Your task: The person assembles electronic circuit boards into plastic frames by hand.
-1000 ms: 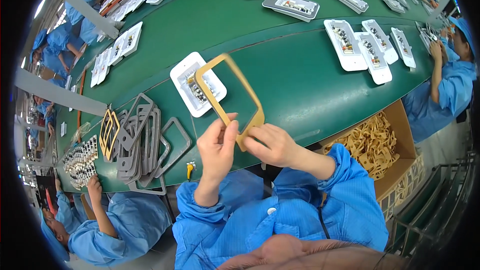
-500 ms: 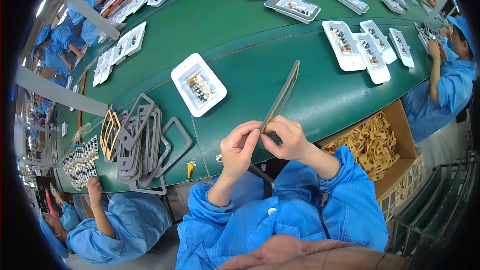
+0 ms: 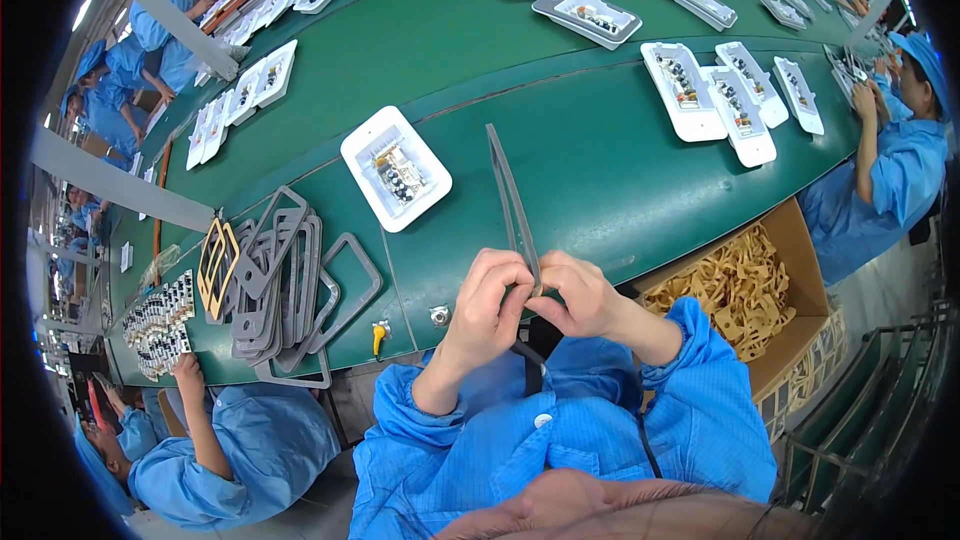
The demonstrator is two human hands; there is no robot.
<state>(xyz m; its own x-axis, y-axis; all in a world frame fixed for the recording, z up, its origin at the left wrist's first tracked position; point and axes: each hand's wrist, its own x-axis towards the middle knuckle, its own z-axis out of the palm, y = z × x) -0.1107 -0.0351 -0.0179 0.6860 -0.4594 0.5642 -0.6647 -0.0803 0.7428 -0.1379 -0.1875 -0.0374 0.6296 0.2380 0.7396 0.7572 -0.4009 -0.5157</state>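
Fingers (image 3: pixel 512 275) of the left hand (image 3: pixel 487 310) and of the right hand (image 3: pixel 582 298) are pinched together, with almost no gap, on the near end of one thin grey frame (image 3: pixel 517 205), which stands nearly edge-on (its loop looks very narrow from here) above the green table (image 3: pixel 620 180). Farther and to the left lies a white housing (image 3: pixel 372 130) with small electronic parts (image 3: pixel 402 180) inside. At left rests a pile of grey frames (image 3: pixel 255 345); at right, near, a carton (image 3: pixel 790 355) holds yellow scraps (image 3: pixel 735 290).
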